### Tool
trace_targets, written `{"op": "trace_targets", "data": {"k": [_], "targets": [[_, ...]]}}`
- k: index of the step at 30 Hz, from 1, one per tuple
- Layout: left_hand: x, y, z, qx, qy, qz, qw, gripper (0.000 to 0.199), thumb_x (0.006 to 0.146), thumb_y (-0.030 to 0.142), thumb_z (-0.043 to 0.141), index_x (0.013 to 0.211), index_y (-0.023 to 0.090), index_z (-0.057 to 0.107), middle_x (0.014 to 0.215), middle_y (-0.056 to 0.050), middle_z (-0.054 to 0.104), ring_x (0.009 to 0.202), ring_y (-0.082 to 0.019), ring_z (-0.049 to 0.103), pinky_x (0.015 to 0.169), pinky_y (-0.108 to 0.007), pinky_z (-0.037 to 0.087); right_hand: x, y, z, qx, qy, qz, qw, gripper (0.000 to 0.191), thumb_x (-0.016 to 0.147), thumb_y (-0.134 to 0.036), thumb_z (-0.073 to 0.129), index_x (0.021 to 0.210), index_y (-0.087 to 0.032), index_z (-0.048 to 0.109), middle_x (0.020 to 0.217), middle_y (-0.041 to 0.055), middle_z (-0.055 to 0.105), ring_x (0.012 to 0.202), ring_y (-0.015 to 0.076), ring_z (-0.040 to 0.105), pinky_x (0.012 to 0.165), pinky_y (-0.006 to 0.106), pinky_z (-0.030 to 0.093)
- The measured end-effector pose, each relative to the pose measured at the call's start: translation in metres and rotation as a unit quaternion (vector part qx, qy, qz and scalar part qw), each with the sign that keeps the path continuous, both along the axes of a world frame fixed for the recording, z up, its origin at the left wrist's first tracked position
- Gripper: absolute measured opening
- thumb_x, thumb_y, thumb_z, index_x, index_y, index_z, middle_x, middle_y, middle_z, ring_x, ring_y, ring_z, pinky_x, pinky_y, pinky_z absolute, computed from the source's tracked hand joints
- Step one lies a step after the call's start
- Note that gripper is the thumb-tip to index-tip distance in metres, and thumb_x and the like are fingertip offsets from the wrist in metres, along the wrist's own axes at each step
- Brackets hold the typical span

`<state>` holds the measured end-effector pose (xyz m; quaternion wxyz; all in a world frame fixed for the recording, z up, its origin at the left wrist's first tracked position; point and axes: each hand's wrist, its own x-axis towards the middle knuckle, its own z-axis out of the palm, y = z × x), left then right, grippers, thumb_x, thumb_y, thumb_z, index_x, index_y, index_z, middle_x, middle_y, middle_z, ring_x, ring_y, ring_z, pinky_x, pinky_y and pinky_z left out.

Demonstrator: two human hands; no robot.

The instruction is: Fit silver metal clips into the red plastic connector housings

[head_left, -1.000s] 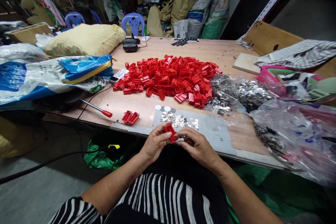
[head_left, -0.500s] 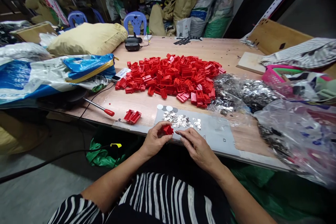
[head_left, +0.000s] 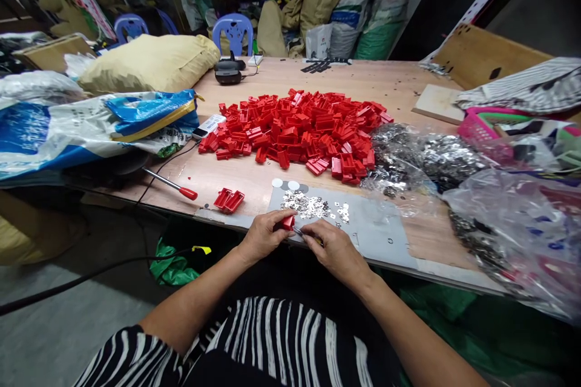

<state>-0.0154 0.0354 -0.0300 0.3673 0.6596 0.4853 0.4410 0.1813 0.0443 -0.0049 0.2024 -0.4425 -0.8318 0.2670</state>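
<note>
The left hand (head_left: pixel 263 234) pinches a small red clip (head_left: pixel 287 222) in its fingertips, right at the near edge of the table (head_left: pixel 236 178). The clip lies sideways, its open end facing the right hand (head_left: pixel 330 248). That hand squeezes a thin metal pin (head_left: pixel 299 231), tip touching the clip. Shiny metal bits (head_left: pixel 313 207) lie just behind, then a big red pile (head_left: pixel 299 130).
</note>
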Motion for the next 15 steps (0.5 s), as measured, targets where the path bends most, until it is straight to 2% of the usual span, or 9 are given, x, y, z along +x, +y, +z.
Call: {"op": "trace_targets", "data": {"k": [9,15], "targets": [[-0.0007,0.0034,0.0007,0.001,0.025,0.001,1.0,0.046,0.069,0.013,0.074,0.112,0.028,0.068,0.108,-0.004,0.072,0.101,-0.022,0.067,0.093,-0.035,0.05,-0.0022,0.0051,-0.0018,-0.001,-0.014,0.007,1.0,0.017,0.087,-0.014,0.053,0.095,-0.02,0.067,0.095,0.0054,0.068,0.089,0.0181,0.063,0.083,0.032,0.049],[-0.0008,0.0035,0.0029,-0.011,0.058,-0.01,0.998,0.042,0.071,0.013,0.073,0.111,0.023,0.067,0.107,-0.003,0.072,0.099,-0.019,0.067,0.092,-0.031,0.05,-0.0081,0.002,0.0023,0.007,-0.072,-0.004,0.997,0.016,0.089,-0.015,0.052,0.095,-0.019,0.066,0.094,0.0062,0.066,0.088,0.018,0.063,0.082,0.031,0.049]]}}
